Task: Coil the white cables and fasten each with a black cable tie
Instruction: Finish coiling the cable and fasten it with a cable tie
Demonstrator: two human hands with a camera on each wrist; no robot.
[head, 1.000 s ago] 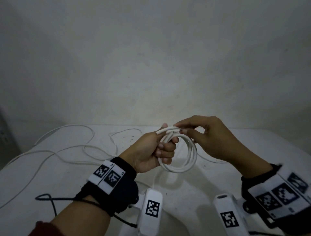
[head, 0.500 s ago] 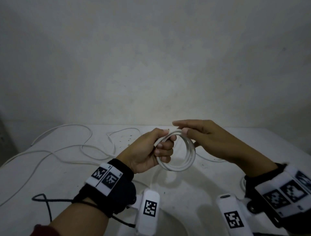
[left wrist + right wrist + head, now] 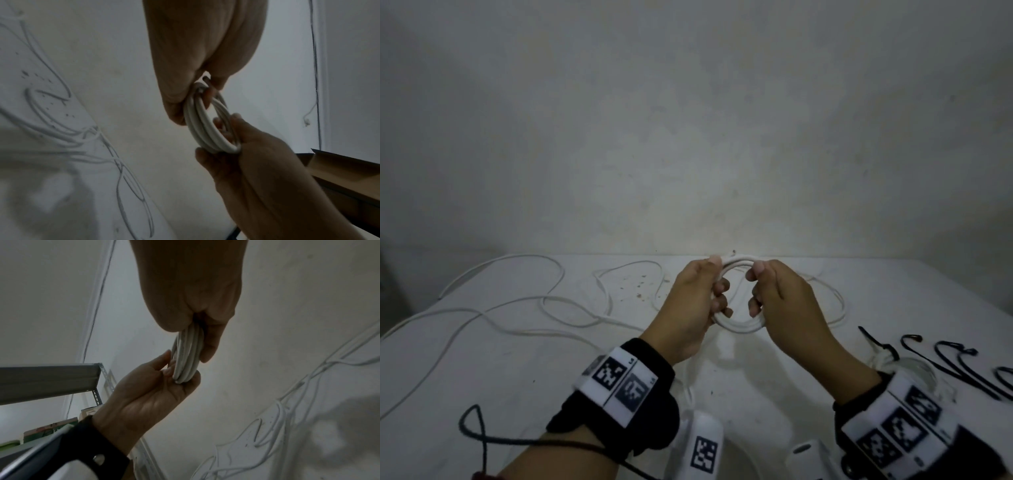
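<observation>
A white cable wound into a small coil (image 3: pixel 738 327) hangs in the air above the white table (image 3: pixel 482 370). My left hand (image 3: pixel 700 301) grips the coil's left side, fingers curled through the ring. My right hand (image 3: pixel 779 298) grips its right side the same way, thumb on the top strand. In the left wrist view the coil (image 3: pixel 207 129) shows several turns between both hands; in the right wrist view the coil (image 3: pixel 188 356) is seen edge on. Several black cable ties (image 3: pixel 945 363) lie on the table at the right.
Loose white cables (image 3: pixel 544 301) sprawl over the left and middle of the table, and another loop (image 3: pixel 835 301) lies behind my right hand. A bare wall (image 3: pixel 688 137) rises behind the table. A metal shelf (image 3: pixel 51 378) shows in the right wrist view.
My right hand went from touching the coil's top with straight fingers to curling round its right side. The coil is tighter and both hands shifted right. The view has tilted down, showing the ties.
</observation>
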